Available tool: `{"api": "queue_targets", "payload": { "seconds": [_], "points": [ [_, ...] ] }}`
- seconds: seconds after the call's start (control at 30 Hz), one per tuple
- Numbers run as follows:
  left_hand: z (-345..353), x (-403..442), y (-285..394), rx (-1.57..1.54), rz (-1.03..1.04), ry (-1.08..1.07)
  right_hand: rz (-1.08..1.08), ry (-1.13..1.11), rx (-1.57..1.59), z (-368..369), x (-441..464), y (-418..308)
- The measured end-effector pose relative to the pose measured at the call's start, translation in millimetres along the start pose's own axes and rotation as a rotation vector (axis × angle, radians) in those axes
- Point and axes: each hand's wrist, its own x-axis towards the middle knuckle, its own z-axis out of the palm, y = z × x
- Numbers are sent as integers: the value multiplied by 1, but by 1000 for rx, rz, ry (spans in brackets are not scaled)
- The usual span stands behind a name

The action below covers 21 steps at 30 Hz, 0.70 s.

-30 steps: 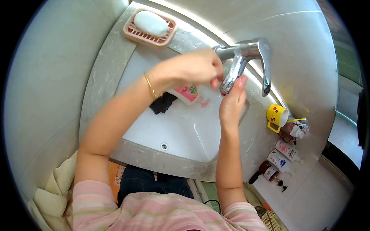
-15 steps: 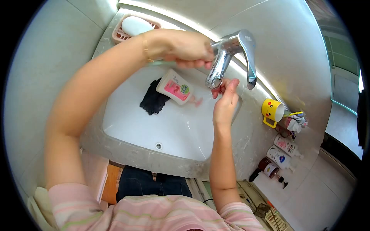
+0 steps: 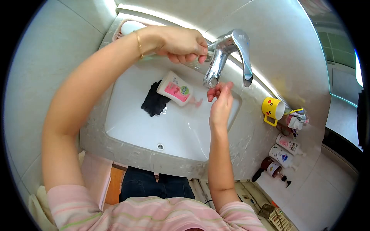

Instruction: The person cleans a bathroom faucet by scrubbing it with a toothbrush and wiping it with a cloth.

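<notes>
My left hand [image 3: 184, 43] is closed beside the chrome tap [image 3: 216, 68], its curled fingertips just left of the tap body. Whether anything is pinched in them I cannot make out. Below the spout is my right hand [image 3: 221, 103], palm side up, fingers bent in and thumb raised; what it holds, if anything, is hidden. In the white basin [image 3: 154, 129] a white pump bottle [image 3: 175, 89] with a pink label lies on its side. It rests against a crumpled black cloth [image 3: 155, 99].
A soap dish [image 3: 116, 34] with a white soap bar [image 3: 132, 27] stands behind my left forearm. On the right ledge are a yellow cup [image 3: 272, 108] and several bottles, among them a dark red pump bottle [image 3: 271, 167]. The drain [image 3: 160, 146] shows near the front.
My left hand has drawn a little to the left, off the tap body. My right hand stays under the spout, its fingers slightly shifted. The bottle and black cloth stay put.
</notes>
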Motion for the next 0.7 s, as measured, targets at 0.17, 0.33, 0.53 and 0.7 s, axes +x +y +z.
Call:
{"api": "queue_targets", "payload": {
  "seconds": [0.17, 0.33, 0.53, 0.7],
  "points": [
    [23, -2, 0, 120, 8, -77, -7, -34, 28, 0, -3, 3],
    [-4, -1, 7, 98, 9, -38, 11, -16, 13, -3, -5, 9],
    [14, -16, 10, 185, -54, -106, 19, -33, -4, 0, -7, 9],
    [12, -12, 13, 96, -71, -95, -12, -4, 20, 0, -8, 4]
  ]
}}
